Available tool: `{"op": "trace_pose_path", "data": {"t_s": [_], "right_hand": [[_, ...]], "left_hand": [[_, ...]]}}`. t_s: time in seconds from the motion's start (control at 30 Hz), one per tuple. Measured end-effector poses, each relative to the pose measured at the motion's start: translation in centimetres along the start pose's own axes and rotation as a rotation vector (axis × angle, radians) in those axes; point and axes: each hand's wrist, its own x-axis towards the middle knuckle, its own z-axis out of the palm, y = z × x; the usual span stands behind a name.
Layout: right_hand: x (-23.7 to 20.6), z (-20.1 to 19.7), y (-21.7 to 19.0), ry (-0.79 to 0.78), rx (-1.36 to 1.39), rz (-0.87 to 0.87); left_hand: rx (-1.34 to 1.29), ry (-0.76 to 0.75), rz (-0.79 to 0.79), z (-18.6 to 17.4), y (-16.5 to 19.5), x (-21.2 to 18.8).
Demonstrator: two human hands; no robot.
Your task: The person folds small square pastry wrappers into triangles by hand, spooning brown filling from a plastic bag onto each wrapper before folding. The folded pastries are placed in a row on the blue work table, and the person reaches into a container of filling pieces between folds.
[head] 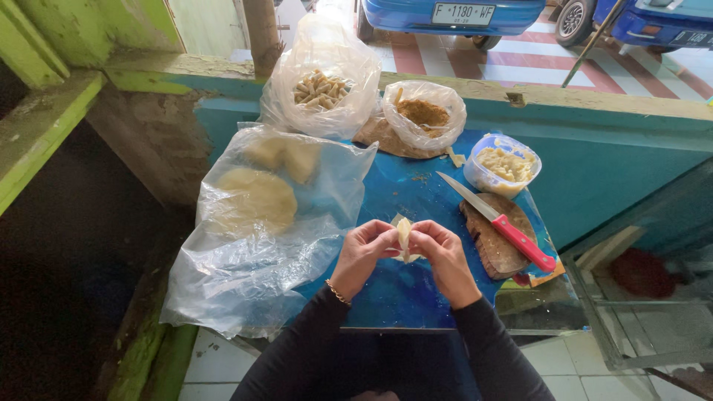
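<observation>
Two bare hands meet over the blue counter (416,293), and both pinch one small pale dough wrapper (404,236) between them. The left hand (362,252) has its fingers (382,239) closed on the wrapper's left edge; the right hand (443,256) has its fingers (422,239) closed on the right edge. The wrapper stands folded and upright between the fingertips, lifted just above the counter surface. A thin bracelet (339,294) circles the left wrist, and both arms wear dark sleeves.

Just left of the fingers lies a large clear plastic sheet (252,245) with flat round pieces of pale dough (256,199) under it. Beyond the fingers, at the far edge of the counter, stands a clear bag of rolled pieces (319,89), and beside it a smaller bag of brown filling (422,113). Right of that bag sits a clear plastic tub (503,165) holding a pale mash. Near the right fingers, a red-handled knife (499,221) rests across a dark wooden board (496,245), its blade pointing away toward the bags. Well beyond the counter, past a teal ledge (594,111), blue cars (453,13) are parked on striped paving.
</observation>
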Motion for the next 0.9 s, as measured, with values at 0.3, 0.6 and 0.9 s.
{"op": "trace_pose_path", "data": {"t_s": [0.3,0.6,0.9], "right_hand": [[-0.1,-0.3,0.1,-0.029,0.137,0.071],[0.2,-1.5,1.3,0.053,0.207,0.063],[1.2,-6.0,2.8,0.185,0.572,0.138]], "left_hand": [[0.09,0.006,0.092,0.3,-1.0,0.2],[0.082,0.002,0.077,-0.2,-1.1,0.5],[-0.344,0.063,0.013,-1.3,0.0,0.6]]}}
